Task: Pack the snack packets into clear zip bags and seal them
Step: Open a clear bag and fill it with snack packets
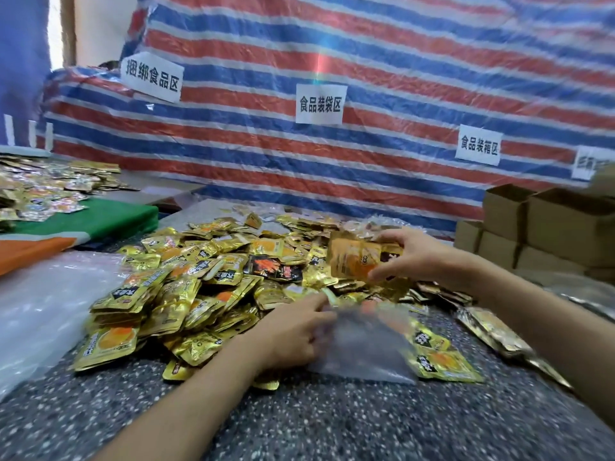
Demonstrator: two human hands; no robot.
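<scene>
Head view: the right grip [416,254] is closed around a small stack of snack packets [352,261], glossy gold foil printed with orange, held above the heap of gold packets [199,277] on the speckled counter [299,420]. The left grip [293,331] pinches the left edge of a clear zip bag [362,344], blurred and lying flat just before the heap.

Zip bag [362,347] lies before packet heap [206,284]; boxes [545,227] right
</scene>
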